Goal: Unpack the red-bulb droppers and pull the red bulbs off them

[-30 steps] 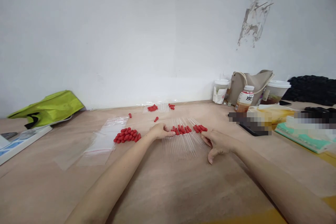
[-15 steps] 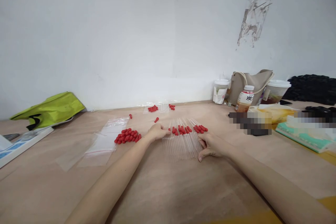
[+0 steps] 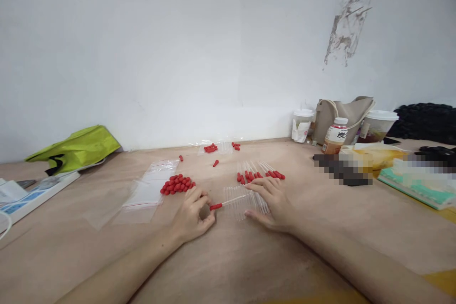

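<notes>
My left hand (image 3: 193,214) is closed, pinching the red rubber bulb end of a glass dropper (image 3: 232,200). The dropper's clear tube points right, over a row of bare glass tubes (image 3: 233,209) lying side by side. My right hand (image 3: 276,203) spreads thumb and fingers above the right part of that row, near the dropper's tip; whether it touches the tubes I cannot tell. Behind it lie several glass droppers with red bulbs (image 3: 259,175), tips towards the wall. Left of them is a heap of loose red rubber bulbs (image 3: 177,184).
A clear zip bag (image 3: 149,185) lies left of the heap. Single red bulbs (image 3: 215,163) and a bag of bulbs (image 3: 211,147) are near the wall. At right stand a drink bottle (image 3: 335,137), cups (image 3: 302,126) and a handbag (image 3: 326,114); at left, a power strip (image 3: 46,194).
My left hand has come from the dropper row towards me and left, with one dropper in its fingers. My right hand has shifted left over the bare tubes.
</notes>
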Demonstrator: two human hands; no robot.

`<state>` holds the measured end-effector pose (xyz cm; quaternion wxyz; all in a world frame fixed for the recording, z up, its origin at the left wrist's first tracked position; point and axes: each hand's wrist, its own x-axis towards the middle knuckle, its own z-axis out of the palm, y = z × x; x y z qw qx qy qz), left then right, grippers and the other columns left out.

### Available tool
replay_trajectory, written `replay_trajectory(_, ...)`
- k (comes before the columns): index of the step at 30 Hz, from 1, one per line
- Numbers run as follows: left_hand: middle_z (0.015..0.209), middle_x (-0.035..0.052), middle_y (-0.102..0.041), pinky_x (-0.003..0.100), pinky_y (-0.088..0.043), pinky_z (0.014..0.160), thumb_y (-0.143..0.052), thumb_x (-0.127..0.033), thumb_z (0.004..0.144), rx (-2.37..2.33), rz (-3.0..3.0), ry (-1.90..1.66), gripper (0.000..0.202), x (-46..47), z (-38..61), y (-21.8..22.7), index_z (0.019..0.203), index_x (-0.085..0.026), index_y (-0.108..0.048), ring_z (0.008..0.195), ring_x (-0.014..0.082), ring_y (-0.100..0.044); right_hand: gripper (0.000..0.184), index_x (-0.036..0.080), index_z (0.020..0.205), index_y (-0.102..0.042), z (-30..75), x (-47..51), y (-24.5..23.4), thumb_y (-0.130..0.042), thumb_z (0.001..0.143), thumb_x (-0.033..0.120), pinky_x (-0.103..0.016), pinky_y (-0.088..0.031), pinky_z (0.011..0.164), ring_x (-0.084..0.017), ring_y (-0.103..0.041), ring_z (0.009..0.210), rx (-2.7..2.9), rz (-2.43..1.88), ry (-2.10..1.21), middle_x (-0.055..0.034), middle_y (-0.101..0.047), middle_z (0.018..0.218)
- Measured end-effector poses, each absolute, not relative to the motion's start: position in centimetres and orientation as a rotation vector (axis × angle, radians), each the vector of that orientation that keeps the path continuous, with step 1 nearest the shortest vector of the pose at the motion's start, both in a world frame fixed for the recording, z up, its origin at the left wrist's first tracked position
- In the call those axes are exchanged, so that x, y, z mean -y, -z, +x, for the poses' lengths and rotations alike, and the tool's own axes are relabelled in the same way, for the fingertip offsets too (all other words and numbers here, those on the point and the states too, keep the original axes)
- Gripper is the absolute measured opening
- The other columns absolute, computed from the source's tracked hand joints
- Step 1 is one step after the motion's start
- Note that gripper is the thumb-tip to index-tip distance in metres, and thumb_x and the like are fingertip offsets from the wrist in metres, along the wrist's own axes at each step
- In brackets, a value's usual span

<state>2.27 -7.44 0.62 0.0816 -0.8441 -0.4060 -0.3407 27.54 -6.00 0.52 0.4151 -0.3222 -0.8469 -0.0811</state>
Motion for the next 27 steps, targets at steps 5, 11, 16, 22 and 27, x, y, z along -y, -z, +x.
replay_trajectory(5,0.079,0.0043,-0.053,0.030,-0.041,0.067,-0.053,-0.018,0.068,1.153,-2.553,0.988,0.008,6.9,3.3,0.2,0.075,-0.018,-0.057,0.072,0.0160,-0.049,0.024,0.024,0.104,-0.056,26.3,6.0,0.7,-0.051,0.081,0.028,-0.040,-0.026,0.086,-0.019,-0.049,0.090,2.143,-0.740,0.413,-0.0035,-0.062,0.093)
replay_trajectory(11,0.083,0.0059,-0.056,0.032,-0.041,0.071,-0.052,-0.023,0.073,1.149,-2.515,1.014,0.008,7.0,3.5,0.4,0.077,-0.018,-0.057,0.076,0.0173,-0.051,0.015,0.024,0.092,-0.060,25.9,5.4,1.3,-0.048,0.083,0.023,-0.037,-0.024,0.083,-0.015,-0.049,0.078,2.216,-0.724,0.493,0.0001,-0.060,0.074)
replay_trajectory(16,0.092,0.0058,-0.060,0.032,-0.038,0.074,-0.052,-0.027,0.080,1.054,-2.590,0.952,0.017,6.8,4.0,0.0,0.093,-0.020,-0.058,0.083,0.0177,-0.052,0.017,0.020,0.083,-0.060,25.8,5.4,1.3,-0.044,0.085,0.023,-0.034,-0.026,0.080,-0.013,-0.045,0.072,2.257,-0.727,0.460,0.0000,-0.056,0.069)
replay_trajectory(22,0.072,0.0025,-0.062,0.032,-0.035,0.073,-0.046,-0.031,0.086,0.993,-2.604,0.832,0.021,6.5,4.5,-0.2,0.075,-0.019,-0.060,0.071,0.0151,-0.052,0.021,0.019,0.072,-0.059,25.8,5.5,1.4,-0.043,0.085,0.022,-0.033,-0.025,0.078,-0.012,-0.042,0.067,2.248,-0.656,0.485,0.0010,-0.051,0.060)
replay_trajectory(27,0.064,0.0014,-0.056,0.033,-0.035,0.075,-0.043,-0.031,0.086,0.909,-2.615,0.766,0.025,6.8,4.4,-0.2,0.067,-0.018,-0.054,0.064,0.0143,-0.049,0.021,0.018,0.068,-0.057,26.0,5.9,1.3,-0.044,0.084,0.022,-0.033,-0.025,0.079,-0.011,-0.041,0.064,2.247,-0.629,0.515,0.0024,-0.050,0.057)
